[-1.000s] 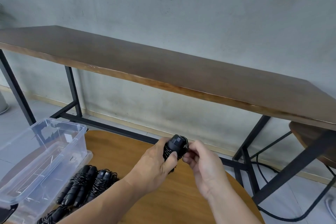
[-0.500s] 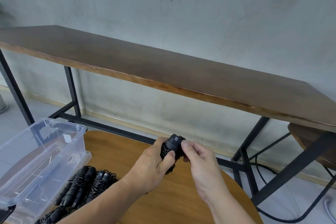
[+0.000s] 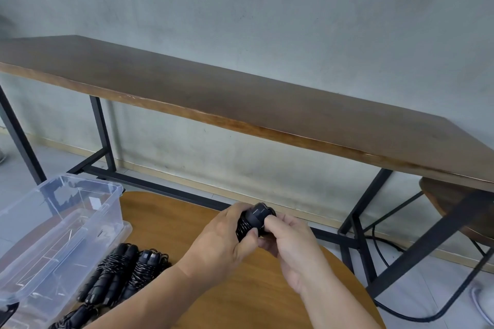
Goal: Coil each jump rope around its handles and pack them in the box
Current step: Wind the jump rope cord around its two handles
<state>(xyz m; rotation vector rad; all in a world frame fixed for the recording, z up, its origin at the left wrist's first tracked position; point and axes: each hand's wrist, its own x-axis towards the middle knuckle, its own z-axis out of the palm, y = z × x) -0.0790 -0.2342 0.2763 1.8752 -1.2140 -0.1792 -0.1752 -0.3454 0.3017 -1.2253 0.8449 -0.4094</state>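
Observation:
A black jump rope point(image 3: 253, 221), its cord wound round its handles, is held upright above the round wooden table point(image 3: 171, 224). My left hand point(image 3: 222, 243) grips the wrapped handles from the left, thumb across the coils. My right hand point(image 3: 290, 243) pinches the bundle near its top end from the right. Two coiled black ropes point(image 3: 125, 272) lie side by side on the table beside the clear plastic box point(image 3: 61, 224) at the left. Another black rope point(image 3: 72, 319) shows at the bottom edge.
A long dark wooden bench table point(image 3: 240, 104) on black metal legs runs along the grey wall behind. A dark stool point(image 3: 459, 203) and black cables point(image 3: 401, 312) are at the right on the tiled floor.
My right thumb and fingers have shifted over the top end of the bundle, covering more of it. Both hands stay at the same spot above the table.

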